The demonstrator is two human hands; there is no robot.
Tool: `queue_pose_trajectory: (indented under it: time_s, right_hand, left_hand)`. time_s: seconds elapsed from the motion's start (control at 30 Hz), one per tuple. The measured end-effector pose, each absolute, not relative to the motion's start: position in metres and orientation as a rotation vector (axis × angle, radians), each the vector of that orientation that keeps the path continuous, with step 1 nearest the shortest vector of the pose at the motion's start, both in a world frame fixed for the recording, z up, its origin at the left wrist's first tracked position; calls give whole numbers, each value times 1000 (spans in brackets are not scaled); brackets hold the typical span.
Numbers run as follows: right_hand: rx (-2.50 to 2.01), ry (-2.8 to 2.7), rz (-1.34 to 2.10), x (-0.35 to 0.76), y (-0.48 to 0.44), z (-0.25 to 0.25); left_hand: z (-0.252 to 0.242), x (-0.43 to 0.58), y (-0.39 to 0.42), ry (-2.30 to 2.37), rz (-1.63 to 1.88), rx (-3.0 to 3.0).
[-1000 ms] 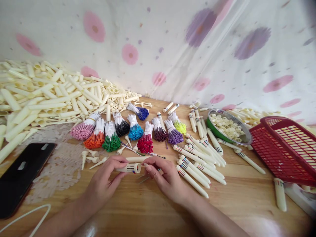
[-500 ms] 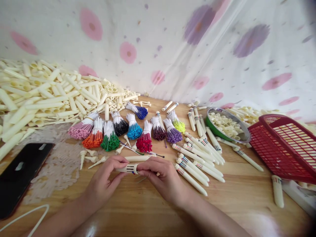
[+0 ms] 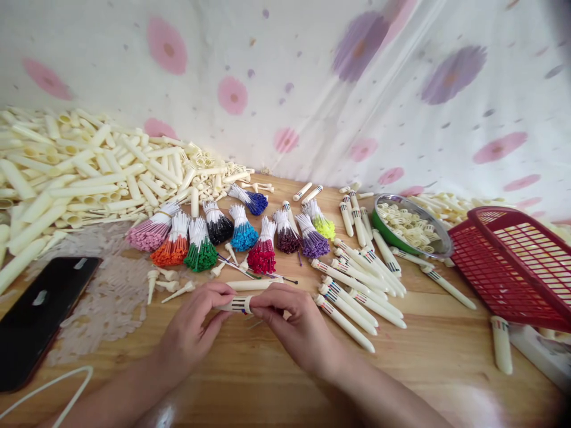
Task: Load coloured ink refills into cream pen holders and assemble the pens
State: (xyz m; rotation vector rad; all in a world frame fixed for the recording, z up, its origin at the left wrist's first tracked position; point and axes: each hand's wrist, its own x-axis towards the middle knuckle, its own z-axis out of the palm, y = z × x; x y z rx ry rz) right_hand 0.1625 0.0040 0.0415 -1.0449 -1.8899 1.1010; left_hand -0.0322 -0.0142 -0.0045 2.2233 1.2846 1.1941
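Observation:
My left hand pinches a short cream multicolour pen barrel with dark slots round it. The barrel lies nearly level, its left part hidden by my fingers. At its right end, the thumb and fingers of my right hand are closed on the rim; anything smaller between them is hidden. A bit of blue shows just under that end. Behind my hands lies a long cream tube. Bundles of coloured pen refills, among them red, green and purple, stand beyond it.
Assembled pens lie right of my hands. Further right are a green-sided bowl of small cream parts and a red plastic basket. Cream tubes are heaped at the left, behind a black phone and clear plastic pieces.
The view has shifted slightly, so things at the left sit a little further right. Both hands keep nearly the same hold on the pen barrel.

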Motion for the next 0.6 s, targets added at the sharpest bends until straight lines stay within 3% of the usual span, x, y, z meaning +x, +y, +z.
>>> queue_pose_trajectory:
  time_s: [0.13,0.23,0.47,0.6]
  right_hand:
    - [-1123,-1354,1687,158,5,37]
    - [-1182,-1060,1916,156,7,35]
    - [-1109,-1052,2099,163,9,41]
    - [-1198,-1199,2041,165,10,43]
  left_hand:
    - [-1,-33,-15,1256,1262,2363]
    - [3,-35,-14,1252,1300,2436]
    - [8,-37,-16,1275,1355,2547]
    - [7,-34,-16,1269,1332,2529]
